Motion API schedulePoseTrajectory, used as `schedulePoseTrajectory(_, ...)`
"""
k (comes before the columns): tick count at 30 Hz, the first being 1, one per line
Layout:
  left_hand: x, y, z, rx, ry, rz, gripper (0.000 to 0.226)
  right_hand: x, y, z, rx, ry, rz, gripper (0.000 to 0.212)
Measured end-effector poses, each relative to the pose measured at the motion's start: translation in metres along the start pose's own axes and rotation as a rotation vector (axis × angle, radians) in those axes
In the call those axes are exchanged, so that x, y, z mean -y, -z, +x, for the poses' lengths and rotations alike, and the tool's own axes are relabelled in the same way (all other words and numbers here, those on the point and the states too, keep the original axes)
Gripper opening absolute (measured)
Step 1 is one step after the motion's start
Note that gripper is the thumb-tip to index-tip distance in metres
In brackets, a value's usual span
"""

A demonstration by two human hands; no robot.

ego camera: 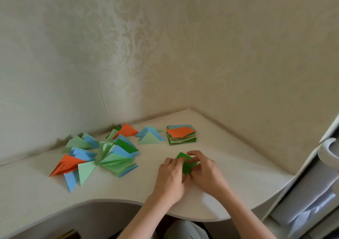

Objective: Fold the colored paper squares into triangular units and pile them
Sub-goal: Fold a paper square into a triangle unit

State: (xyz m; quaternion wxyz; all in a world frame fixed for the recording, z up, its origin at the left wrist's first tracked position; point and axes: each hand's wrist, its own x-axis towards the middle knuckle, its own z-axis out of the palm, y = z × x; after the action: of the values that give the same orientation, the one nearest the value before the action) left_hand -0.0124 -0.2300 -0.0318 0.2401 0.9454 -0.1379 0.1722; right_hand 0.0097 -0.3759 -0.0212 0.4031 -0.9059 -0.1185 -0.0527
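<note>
Green paper [187,163], a dark, saturated square, lies on the pale worktop [229,165] near its curved front edge, pinned between both hands and partly folded, so that only a slanted patch with one upper corner shows past the fingers. The left hand [170,178] rests on the sheet's left side with its fingers curled down onto the paper, which I judge serves to keep the sheet from sliding while the crease is made. The right hand [203,169] covers the right side, its fingertips bent over the top corner and pinching the paper, apparently drawing that corner across to form the triangle. Each grip is therefore closed on the green paper, not loose. Working close to the front edge seems to keep the fold directly under the eyes and within easy reach. Further back, toward the rear corner where the two walls meet, sits a stack of squares [181,135], orange on top with green and blue layers beneath, its edges slightly ragged; it appears set just beyond the hands so the next sheet can be lifted off without stretching. Toward the left, along the back edge, spreads a loose pile of folded triangles [102,153] in light green, blue, orange and dark green, fanned and overlapping, well apart from the unfolded sheets so the two do not mix.
</note>
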Motion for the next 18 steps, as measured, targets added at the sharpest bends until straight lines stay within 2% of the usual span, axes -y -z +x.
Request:
schedulePoseTrajectory(4, 0.02, 0.012, 0.0, 0.037, -0.018, 0.055, 0.056, -0.005, 0.016, -0.003, -0.057, 0.09, 0.001, 0.072)
schedulePoseTrajectory(8, 0.043, 0.031, 0.007, 0.113, -0.083, -0.081, 0.042, -0.003, 0.018, 0.002, 0.111, 0.182, -0.137, 0.078)
schedulePoseTrajectory(11, 0.053, 0.041, 0.009, 0.148, -0.132, -0.174, 0.031, 0.001, 0.009, 0.009, 0.231, 0.225, -0.233, 0.073)
schedulePoseTrajectory(13, 0.059, 0.044, 0.007, 0.146, -0.101, -0.215, 0.03, 0.002, 0.001, 0.012, 0.236, 0.265, -0.308, 0.064)
schedulePoseTrajectory(18, 0.073, 0.045, -0.001, 0.001, 0.04, -0.17, 0.028, 0.0, -0.013, 0.014, 0.029, 0.344, -0.382, 0.043)
